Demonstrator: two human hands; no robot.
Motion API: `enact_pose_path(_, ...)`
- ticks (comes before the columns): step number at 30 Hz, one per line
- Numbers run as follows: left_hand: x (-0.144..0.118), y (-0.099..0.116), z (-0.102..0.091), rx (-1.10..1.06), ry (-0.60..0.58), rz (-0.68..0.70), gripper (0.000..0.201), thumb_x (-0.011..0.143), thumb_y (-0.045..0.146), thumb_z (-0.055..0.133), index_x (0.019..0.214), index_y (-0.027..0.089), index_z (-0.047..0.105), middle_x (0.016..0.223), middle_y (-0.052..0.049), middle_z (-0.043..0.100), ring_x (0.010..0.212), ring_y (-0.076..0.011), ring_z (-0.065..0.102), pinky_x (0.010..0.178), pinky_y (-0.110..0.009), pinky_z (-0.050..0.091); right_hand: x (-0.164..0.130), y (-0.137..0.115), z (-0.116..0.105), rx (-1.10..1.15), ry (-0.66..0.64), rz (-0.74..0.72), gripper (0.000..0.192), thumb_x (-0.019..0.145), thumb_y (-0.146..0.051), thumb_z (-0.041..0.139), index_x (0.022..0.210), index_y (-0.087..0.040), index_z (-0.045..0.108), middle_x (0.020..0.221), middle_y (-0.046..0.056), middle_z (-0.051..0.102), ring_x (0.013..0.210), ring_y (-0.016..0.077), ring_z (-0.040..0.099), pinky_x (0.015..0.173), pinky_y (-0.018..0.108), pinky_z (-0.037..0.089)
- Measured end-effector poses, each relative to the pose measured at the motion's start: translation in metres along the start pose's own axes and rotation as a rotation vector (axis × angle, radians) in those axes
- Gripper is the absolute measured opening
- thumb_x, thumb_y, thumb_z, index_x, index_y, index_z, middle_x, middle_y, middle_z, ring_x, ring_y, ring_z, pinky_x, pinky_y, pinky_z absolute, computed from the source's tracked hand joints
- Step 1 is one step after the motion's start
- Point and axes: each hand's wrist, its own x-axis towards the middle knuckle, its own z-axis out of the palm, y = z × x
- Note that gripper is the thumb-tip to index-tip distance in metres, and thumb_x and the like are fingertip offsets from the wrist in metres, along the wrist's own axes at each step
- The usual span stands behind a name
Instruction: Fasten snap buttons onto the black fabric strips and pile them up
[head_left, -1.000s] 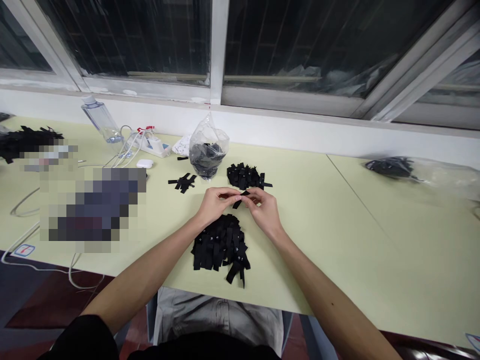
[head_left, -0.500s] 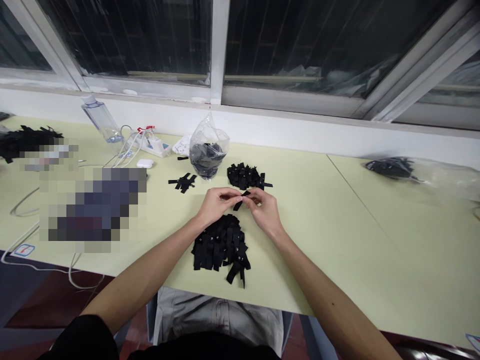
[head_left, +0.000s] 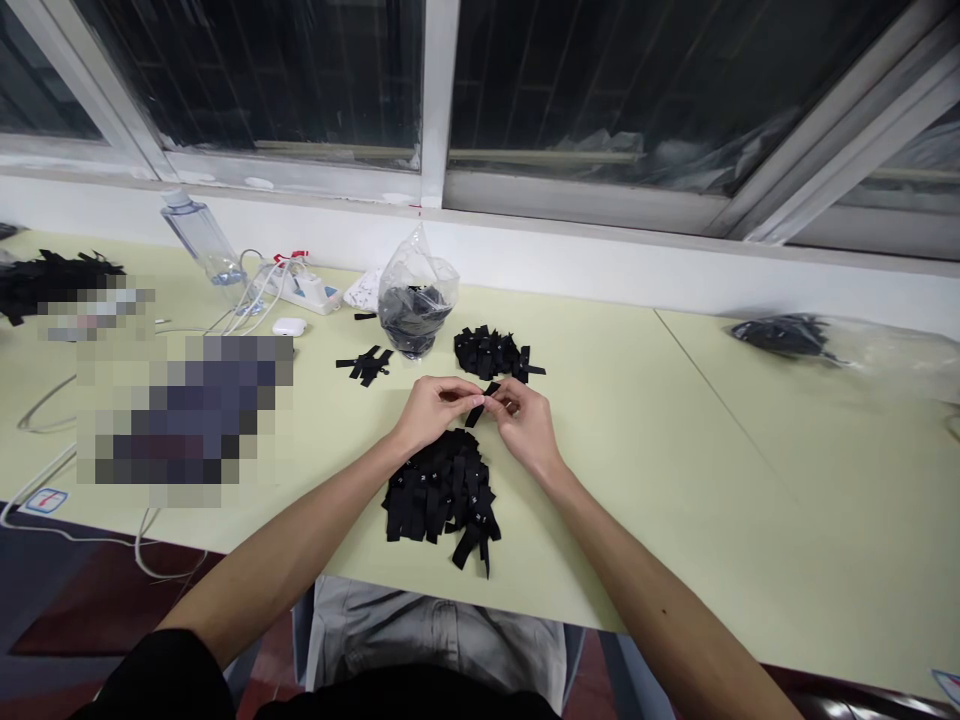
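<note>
Between my two hands is a short black fabric strip (head_left: pixel 475 411), pinched by the fingertips of both. My left hand (head_left: pixel 438 408) grips it from the left, thumb and forefinger pressed together. From the right, my right hand (head_left: pixel 522 412) closes its fingers on the same strip. Just below lies a large pile of black fabric strips (head_left: pixel 439 490), several with small white marks. Beyond my right hand sits a smaller heap of similar strips (head_left: pixel 491 352). A few loose strips (head_left: pixel 366 365) lie crossed over one another, beyond my left hand.
Behind the strips stands a clear plastic bag (head_left: pixel 416 290) with black pieces inside. To the left are a water bottle (head_left: pixel 202 240), a power strip (head_left: pixel 315 290) with white cables and a white case (head_left: pixel 289 327). Another bag (head_left: pixel 787 338) lies far right.
The strip's lower end hangs slightly lower and shows a little more between my hands. Both hands stay in nearly the same place, still pinching it.
</note>
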Motion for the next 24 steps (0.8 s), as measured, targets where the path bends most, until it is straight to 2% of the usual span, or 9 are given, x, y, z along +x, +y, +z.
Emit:
enact_pose_path(10, 0.0014, -0.0015, 0.0004, 0.037, -0.021, 0.005, 0.028, 0.081, 0.041, 0.070, 0.091, 0.015, 0.074, 0.087, -0.008, 0.074, 0.078, -0.0180, 0.066, 0.071, -0.028, 0.052, 0.0010, -0.0023, -0.0001, 0.013, -0.002, 0.010, 0.015, 0.084, -0.034, 0.060, 0.077, -0.021, 0.057, 0.072, 0.003, 0.066, 0.063, 0.0184, 0.058, 0.058, 0.030, 0.042)
enact_pose_path(16, 0.0009, 0.0030, 0.0016, 0.129, 0.013, 0.047, 0.027, 0.086, 0.042, 0.065, 0.099, 0.018, 0.072, 0.099, -0.007, 0.073, 0.091, -0.0200, 0.068, 0.080, -0.030, 0.053, 0.0026, -0.0045, -0.0012, 0.109, -0.016, -0.005, 0.011, 0.086, -0.029, 0.059, 0.079, -0.021, 0.058, 0.073, 0.003, 0.067, 0.065, 0.0178, 0.060, 0.059, 0.029, 0.041)
enact_pose_path(24, 0.0023, 0.0001, 0.0003, 0.161, 0.016, 0.034, 0.025, 0.087, 0.039, 0.063, 0.096, 0.018, 0.072, 0.098, -0.006, 0.074, 0.088, -0.0192, 0.068, 0.081, -0.031, 0.054, 0.0037, -0.0021, -0.0030, 0.161, -0.025, 0.026, 0.025, 0.089, -0.042, 0.059, 0.078, -0.019, 0.062, 0.075, 0.004, 0.066, 0.065, 0.0172, 0.057, 0.062, 0.030, 0.045)
